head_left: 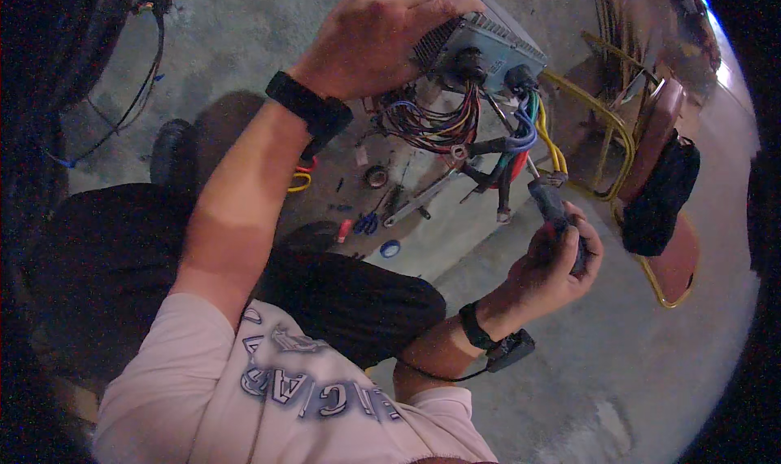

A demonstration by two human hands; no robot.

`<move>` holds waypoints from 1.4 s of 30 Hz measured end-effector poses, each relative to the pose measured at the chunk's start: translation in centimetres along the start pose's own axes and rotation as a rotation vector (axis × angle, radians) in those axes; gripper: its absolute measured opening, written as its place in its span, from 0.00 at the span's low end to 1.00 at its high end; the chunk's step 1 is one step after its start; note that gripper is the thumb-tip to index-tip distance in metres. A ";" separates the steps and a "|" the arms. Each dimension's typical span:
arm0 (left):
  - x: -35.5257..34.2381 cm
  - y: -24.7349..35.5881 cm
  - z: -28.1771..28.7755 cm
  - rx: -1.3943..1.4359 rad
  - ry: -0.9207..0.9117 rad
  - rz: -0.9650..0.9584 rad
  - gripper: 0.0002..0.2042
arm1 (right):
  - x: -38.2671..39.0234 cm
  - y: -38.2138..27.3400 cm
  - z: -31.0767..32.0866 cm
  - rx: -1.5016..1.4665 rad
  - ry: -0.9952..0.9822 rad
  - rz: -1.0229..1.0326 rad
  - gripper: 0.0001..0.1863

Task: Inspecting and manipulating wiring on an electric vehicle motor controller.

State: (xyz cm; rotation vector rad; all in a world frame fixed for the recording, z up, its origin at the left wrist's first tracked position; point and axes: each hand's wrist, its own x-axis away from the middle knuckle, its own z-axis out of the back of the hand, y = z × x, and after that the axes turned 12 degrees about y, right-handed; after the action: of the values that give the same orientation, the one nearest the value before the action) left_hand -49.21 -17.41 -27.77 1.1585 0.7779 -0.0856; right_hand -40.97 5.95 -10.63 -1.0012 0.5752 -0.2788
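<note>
My left hand (382,32) grips the top of a silvery finned metal box (504,45), from whose black round connectors (521,81) hang colored wire bundles (431,126) and thick blue, red and yellow cables (549,130) with metal lug ends. My right hand (565,248) is closed on the dark handle of a screwdriver (551,203) below the cables. Its metal shaft points up and left among the cables toward the box; I cannot make out where the tip rests.
On the concrete floor lie tape rolls (390,248), blue scissors (366,224), a red item (344,229) and a long metal tool (415,199). A yellow tubular frame with a brown panel (667,273) and black cloth (663,187) stands right; black cables (122,122) lie left.
</note>
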 end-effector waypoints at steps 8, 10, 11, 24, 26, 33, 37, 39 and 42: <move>0.0 -0.4 0.2 -0.007 -0.003 -0.005 0.25 | 0.1 -0.1 -0.5 0.013 -0.014 -0.022 0.13; 0.0 -0.6 0.2 -0.001 -0.001 -0.007 0.25 | 0.1 0.0 -0.5 0.018 -0.011 -0.016 0.13; 0.0 -0.6 0.2 0.004 0.000 -0.009 0.25 | 0.1 0.0 -0.4 0.023 -0.007 -0.012 0.13; 0.1 -0.3 0.3 -0.073 -0.032 0.028 0.28 | 0.4 -0.1 -0.9 0.065 0.003 0.012 0.13; 0.1 -0.3 0.2 -0.076 -0.018 0.019 0.29 | 0.5 -0.5 -0.9 0.087 -0.013 -0.006 0.13; 0.2 -0.5 0.5 -0.089 -0.039 0.019 0.29 | 0.9 -1.8 -0.6 0.218 -0.193 0.076 0.11; 0.1 -0.5 0.3 -0.058 -0.038 0.007 0.28 | 1.2 -2.0 -0.2 0.292 -0.152 0.051 0.11; 0.1 -0.6 0.4 -0.033 -0.041 -0.006 0.28 | 1.0 -2.0 0.0 0.252 -0.171 0.063 0.10; 0.3 -0.4 0.3 -0.039 -0.027 -0.022 0.26 | 0.9 -1.9 0.4 0.306 -0.191 0.135 0.08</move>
State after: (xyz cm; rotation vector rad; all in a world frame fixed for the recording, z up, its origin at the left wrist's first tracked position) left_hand -49.05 -17.77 -28.21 1.1096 0.7649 -0.1034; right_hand -39.92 4.76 -9.15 -0.6808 0.4093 -0.1439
